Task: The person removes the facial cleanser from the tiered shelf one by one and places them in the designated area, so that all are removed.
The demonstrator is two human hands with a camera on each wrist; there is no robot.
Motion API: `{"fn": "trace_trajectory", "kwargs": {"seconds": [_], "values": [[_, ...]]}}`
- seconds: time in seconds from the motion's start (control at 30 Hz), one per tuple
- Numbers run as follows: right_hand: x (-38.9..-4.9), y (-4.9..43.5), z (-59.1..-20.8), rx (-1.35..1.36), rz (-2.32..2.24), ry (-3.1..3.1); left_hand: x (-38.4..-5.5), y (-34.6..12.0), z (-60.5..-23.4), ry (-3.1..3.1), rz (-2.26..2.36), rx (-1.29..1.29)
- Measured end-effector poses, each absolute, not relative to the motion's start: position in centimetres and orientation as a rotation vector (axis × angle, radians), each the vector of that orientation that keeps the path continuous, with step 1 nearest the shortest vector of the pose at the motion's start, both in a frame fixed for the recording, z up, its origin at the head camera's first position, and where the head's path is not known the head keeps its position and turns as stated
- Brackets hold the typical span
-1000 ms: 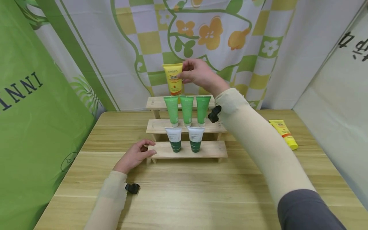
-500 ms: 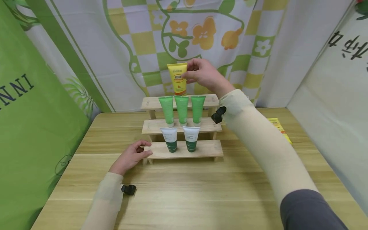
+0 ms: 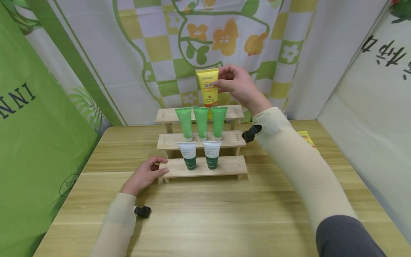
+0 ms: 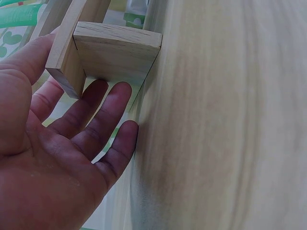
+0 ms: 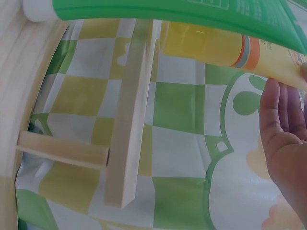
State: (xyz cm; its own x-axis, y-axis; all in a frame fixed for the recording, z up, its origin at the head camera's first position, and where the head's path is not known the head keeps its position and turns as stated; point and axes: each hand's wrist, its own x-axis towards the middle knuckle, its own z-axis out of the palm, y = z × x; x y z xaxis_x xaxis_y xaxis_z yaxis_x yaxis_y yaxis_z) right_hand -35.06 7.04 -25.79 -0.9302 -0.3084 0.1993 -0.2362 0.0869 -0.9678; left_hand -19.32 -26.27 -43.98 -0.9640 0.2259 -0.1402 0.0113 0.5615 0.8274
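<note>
1 ylw tube (image 3: 208,95) in R hand (image 3: 240,86)

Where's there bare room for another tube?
Top shelf: left of the held yellow tube. Bottom shelf: right of the white tubes. Table: in front of the bottom shelf, between the sleeves. Crowded: centre of the middle shelf, with three green tubes in a row, and the bottom shelf's left end, at the left hand.

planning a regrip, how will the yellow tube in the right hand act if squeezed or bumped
The yellow tube looks likely to give when squeezed: its top is pressed into a flat seam. With its cap at the bottom and a body narrowing downward, it may tip if stood up and bumped. Its smooth-looking wall could slip in the fingers.
</note>
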Motion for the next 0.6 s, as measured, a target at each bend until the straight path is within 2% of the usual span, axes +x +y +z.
{"fn": "trace_trajectory", "kwargs": {"seconds": [0.6], "values": [[-32.7,12.7,-27.7,-0.559,-2.406,2.127,-19.2,-26.0,-43.9,2.558,1.386,0.180]]}}
